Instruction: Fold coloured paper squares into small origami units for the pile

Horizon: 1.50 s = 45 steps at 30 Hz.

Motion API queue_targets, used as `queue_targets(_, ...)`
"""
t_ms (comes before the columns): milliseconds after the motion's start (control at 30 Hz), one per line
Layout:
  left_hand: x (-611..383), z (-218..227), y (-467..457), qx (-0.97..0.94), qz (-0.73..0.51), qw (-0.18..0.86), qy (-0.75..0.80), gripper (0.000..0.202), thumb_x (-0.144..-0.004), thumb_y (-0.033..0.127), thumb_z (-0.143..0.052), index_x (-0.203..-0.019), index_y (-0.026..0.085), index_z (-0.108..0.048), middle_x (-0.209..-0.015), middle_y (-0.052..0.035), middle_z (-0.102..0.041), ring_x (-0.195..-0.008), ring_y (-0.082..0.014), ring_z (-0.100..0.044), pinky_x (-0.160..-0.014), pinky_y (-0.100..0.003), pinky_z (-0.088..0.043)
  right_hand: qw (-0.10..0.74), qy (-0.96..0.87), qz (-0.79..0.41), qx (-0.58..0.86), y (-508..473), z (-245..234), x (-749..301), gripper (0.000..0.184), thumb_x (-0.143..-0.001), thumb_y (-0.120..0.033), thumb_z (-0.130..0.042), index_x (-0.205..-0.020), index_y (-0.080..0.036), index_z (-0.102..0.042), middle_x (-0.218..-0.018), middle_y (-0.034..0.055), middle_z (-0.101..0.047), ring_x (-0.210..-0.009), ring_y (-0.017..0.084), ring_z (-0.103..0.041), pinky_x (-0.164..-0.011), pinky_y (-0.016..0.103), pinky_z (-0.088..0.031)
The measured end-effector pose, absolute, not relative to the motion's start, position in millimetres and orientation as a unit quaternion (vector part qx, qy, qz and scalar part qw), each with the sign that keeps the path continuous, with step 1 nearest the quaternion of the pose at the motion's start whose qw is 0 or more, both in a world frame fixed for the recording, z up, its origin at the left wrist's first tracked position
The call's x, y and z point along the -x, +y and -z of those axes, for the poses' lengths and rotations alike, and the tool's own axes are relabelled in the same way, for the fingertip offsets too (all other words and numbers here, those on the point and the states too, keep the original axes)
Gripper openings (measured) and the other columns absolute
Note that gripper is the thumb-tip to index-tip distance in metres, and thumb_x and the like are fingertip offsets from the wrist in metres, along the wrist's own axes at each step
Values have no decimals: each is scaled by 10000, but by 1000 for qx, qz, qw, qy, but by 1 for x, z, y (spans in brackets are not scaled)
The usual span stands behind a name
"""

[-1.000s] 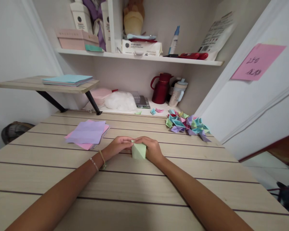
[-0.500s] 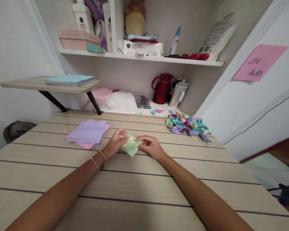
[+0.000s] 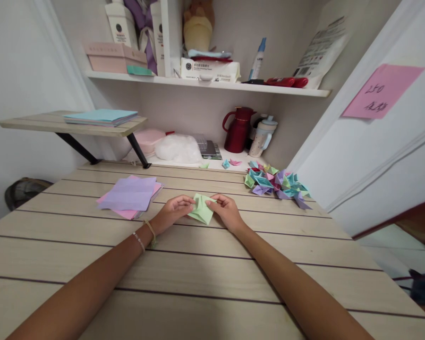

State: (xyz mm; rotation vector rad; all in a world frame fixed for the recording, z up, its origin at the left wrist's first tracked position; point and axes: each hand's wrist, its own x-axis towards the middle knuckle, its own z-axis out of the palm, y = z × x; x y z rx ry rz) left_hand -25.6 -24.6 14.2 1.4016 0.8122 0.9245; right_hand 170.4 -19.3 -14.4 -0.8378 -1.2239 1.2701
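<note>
A light green folded sheet of origami paper [image 3: 202,210] is between my two hands, just above the middle of the slatted wooden table [image 3: 184,274]. My left hand [image 3: 175,211] pinches its left edge, thumb and fingers closed on it. At the right edge, my right hand [image 3: 227,211] grips the paper with the thumb on the near face and the fingers behind. Creases and a raised flap show on the paper's face. Left of my hands lies a loose stack of purple and pink paper sheets [image 3: 129,194].
A pile of folded paper boats [image 3: 278,182] in several colours sits at the back right. A small raised shelf [image 3: 31,123] on black legs bears blue paper [image 3: 102,116]. Behind stand a red jug [image 3: 238,132], a cup with a handle [image 3: 264,137] and a white plastic bag [image 3: 179,148].
The green paper has moved slightly right and up and turned in my hands. My right thumb now presses on its face, and my left hand has shifted to its left edge.
</note>
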Motion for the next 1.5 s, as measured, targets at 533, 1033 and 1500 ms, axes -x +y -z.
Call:
queue_targets(533, 27, -8, -19, -531, -492, 572, 385, 363, -629, 246, -718, -959, 116, -643, -920, -84, -681, -815, -154, -625, -815, -282, -471, 559, -536, -506, 380, -16, 17, -173, 346, -666, -391, -668, -941, -183, -691, -866, 51, -697, -688, 160, -623, -714, 331, -510)
queue_targets(1033, 26, -9, -22, -599, -421, 564, 382, 314, -621, 271, -718, -893, 132, -646, -852, -63, -679, -787, -153, -615, -746, -272, -468, 578, -541, -473, 387, -19, 16, -173, 288, -681, -379, -658, -861, -171, -571, -602, -5, -600, -531, 104, -514, -515, 220, -414)
queue_targets(1500, 24, -7, -17, -579, -491, 523, 388, 208, -669, 262, -660, -788, 159, -524, -664, 13, -612, -627, -106, -573, -596, -215, -449, 554, -584, -468, 365, -19, 16, -172, 193, -688, -326, -637, -816, -181, -647, -782, 45, -656, -709, 152, -592, -671, 277, -477)
